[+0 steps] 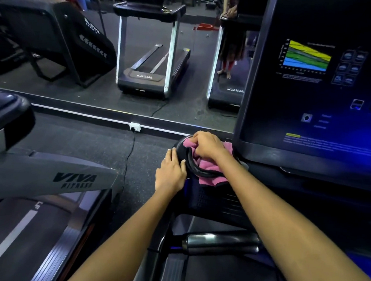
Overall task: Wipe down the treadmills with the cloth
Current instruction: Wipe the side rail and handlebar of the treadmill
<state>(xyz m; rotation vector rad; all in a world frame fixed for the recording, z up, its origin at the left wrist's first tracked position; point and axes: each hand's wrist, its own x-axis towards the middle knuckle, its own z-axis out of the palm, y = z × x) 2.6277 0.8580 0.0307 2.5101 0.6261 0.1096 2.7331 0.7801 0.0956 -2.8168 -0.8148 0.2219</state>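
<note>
Right hand (206, 145) grip curls around the pink cloth (209, 169) bunched at the treadmill console's (208, 200) left front corner, left hand (171, 172) flat against its edge; risk: loose folds snagging under the curved black handle (194, 167).

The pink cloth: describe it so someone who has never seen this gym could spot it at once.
Start at the big dark treadmill screen with the coloured chart on the right. Just below its lower left corner, the right hand presses the pink cloth into a round black holder on the console, while the left hand steadies the holder's outer edge. It is the only pink, soft thing among black and grey machine parts.
</note>
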